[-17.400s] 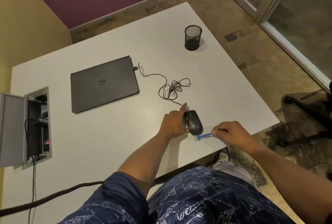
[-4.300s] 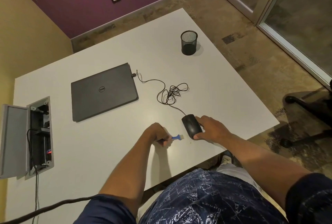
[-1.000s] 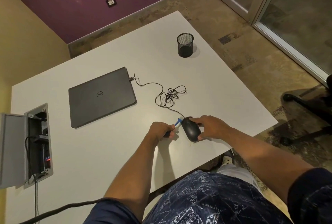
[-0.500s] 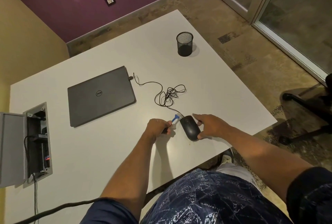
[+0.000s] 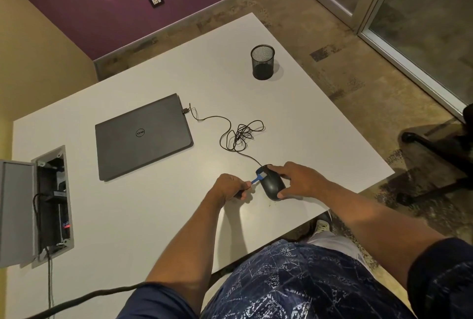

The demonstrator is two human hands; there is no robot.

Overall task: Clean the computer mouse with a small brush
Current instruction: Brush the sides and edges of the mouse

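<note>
A black wired computer mouse [image 5: 272, 184] lies on the white table [image 5: 158, 216] near its front edge. My right hand [image 5: 299, 181] grips the mouse from the right, thumb at its near end and a finger over its far end. My left hand [image 5: 230, 187] is closed around the dark handle of a small blue brush [image 5: 258, 176]. The brush head rests against the far left side of the mouse, beside the point where the cable leaves it.
The mouse cable [image 5: 238, 136] runs in a tangle to a closed grey laptop [image 5: 143, 136]. A black mesh cup [image 5: 262, 62] stands at the back right. An open cable hatch [image 5: 52, 203] sits at the left. An office chair base [image 5: 435, 149] stands on the floor at the right.
The brush head has come onto the far left side of the mouse. My right hand has closed round the mouse, which stays in place.
</note>
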